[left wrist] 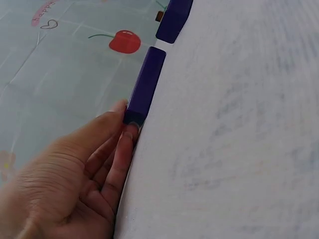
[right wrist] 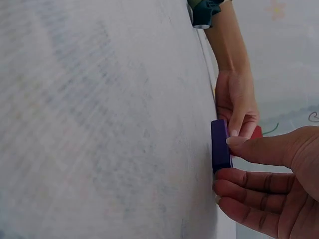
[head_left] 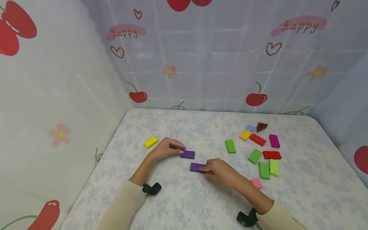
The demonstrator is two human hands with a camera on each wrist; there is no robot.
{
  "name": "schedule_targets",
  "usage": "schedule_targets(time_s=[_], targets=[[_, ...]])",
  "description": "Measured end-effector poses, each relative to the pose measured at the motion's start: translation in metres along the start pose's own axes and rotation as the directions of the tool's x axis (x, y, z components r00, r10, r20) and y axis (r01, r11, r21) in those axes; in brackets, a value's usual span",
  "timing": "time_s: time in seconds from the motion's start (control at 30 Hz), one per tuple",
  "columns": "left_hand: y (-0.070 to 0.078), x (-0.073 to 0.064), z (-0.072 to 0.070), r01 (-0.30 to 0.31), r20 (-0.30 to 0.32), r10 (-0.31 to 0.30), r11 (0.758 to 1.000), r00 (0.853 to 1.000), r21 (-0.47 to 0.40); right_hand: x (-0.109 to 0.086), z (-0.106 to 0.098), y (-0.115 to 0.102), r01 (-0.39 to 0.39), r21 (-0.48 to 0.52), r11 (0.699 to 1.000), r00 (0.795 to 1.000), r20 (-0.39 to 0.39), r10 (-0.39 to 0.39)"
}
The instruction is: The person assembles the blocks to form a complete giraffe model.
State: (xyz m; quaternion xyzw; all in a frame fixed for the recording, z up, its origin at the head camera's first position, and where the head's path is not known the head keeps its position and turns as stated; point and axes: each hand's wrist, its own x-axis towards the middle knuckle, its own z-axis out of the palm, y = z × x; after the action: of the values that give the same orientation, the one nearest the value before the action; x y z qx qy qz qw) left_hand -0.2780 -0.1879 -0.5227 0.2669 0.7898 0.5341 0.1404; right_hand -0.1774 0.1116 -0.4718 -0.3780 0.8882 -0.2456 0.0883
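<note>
Two purple blocks lie near the middle of the table, one a little behind and to the left of the other. My left hand (head_left: 167, 148) pinches the left end of the rear purple block (head_left: 188, 154) between thumb and fingers. The thumb lies along its end in the left wrist view, where the block (left wrist: 146, 82) points away from the hand. Held at its right end by my right hand (head_left: 222, 172) is the front purple block (head_left: 196, 167). In the right wrist view, the thumb presses on this block (right wrist: 220, 144) and the fingers curl at its near end.
A yellow block (head_left: 151, 142) lies left of my left hand. On the right are several green, red and other blocks, including a green block (head_left: 230, 146), a red block (head_left: 272, 155) and a brown triangular block (head_left: 261, 127). A pink block (head_left: 256, 183) sits beside my right forearm.
</note>
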Motion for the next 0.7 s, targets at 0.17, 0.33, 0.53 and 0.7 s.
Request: schedule_targets(time_s=[0.17, 0.33, 0.53, 0.7], targets=[[-0.004, 0.0, 0.002, -0.012, 0.003, 0.012, 1.0, 1.0, -0.013, 0.007, 0.002, 0.0, 0.031, 0.029, 0.999, 1.0, -0.005, -0.031], [-0.004, -0.001, 0.002, -0.017, 0.004, 0.017, 1.0, 1.0, -0.005, 0.015, 0.006, -0.001, 0.061, 0.021, 0.998, 0.998, -0.036, -0.061], [-0.004, 0.0, 0.003, -0.027, 0.003, 0.026, 1.0, 1.0, 0.002, 0.026, 0.011, -0.005, 0.055, 0.003, 0.998, 0.998, -0.029, -0.055], [-0.005, -0.001, 0.003, -0.01, 0.008, 0.01, 1.0, 1.0, 0.014, 0.033, 0.014, -0.008, 0.029, -0.041, 0.999, 1.0, -0.003, -0.029]])
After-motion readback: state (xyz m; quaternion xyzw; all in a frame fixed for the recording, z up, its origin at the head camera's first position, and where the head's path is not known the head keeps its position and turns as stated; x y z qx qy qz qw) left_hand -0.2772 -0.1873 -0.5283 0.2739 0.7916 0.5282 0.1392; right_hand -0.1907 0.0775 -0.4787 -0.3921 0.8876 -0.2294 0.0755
